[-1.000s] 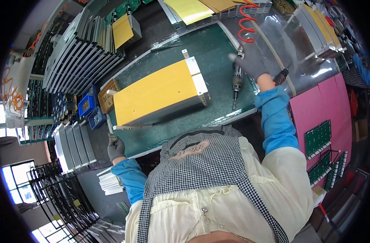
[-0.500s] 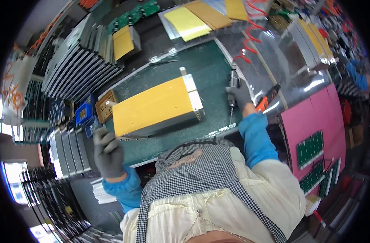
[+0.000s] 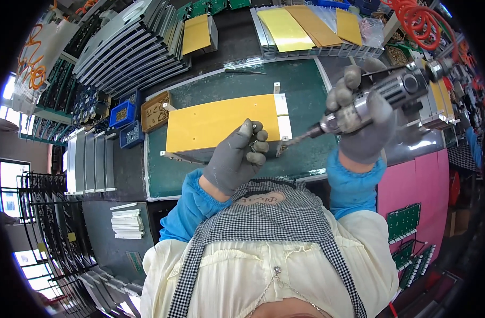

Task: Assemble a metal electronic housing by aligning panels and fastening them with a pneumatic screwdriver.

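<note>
Head cam, looking straight down at the bench: right hand in a grey glove is wrapped tight around a silver power screwdriver, held up off the bench and tilted so the bit points down-left toward the left hand. That one's gloved too, fingers curled and pinching something tiny near the bit tip, looks like a screw but too small to tell. It's hovering at the near edge of the yellow panel, which lies flat on the green mat mid-bench. Small blue parts bins sit left of the mat, and an orange coiled hose hangs top right.
</note>
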Motion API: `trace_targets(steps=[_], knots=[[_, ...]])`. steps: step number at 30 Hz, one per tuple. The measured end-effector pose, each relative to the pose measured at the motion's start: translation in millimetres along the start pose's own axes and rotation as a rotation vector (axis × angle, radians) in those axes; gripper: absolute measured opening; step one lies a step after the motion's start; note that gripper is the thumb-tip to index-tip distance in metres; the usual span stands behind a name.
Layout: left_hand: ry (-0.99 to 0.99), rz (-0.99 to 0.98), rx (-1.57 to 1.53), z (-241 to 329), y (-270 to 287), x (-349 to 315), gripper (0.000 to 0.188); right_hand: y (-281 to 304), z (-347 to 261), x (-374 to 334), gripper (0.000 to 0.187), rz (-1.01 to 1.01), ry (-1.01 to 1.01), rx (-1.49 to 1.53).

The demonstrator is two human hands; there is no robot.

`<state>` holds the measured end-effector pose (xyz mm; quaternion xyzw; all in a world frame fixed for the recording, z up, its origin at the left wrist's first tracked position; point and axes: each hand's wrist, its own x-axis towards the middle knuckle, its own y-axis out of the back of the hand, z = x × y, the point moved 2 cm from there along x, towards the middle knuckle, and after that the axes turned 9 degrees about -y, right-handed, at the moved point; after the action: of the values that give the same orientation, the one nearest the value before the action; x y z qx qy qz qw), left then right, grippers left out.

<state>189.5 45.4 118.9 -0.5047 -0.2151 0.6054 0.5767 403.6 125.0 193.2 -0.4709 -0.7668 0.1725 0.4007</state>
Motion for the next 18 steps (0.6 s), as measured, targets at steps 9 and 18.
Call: trace_targets(steps=[9,18], knots=[[-0.126,0.063,0.162,-0.4,0.1,-2.6,0.028,-21.2,19.8,7.6,0.054,-0.23,0.177,0.063],[-0.099,0.028,0.11,-6.9,1.7,-3.7,0.025,-24.8,39.9,-7.7,0.054,-0.039,0.16,0.038]])
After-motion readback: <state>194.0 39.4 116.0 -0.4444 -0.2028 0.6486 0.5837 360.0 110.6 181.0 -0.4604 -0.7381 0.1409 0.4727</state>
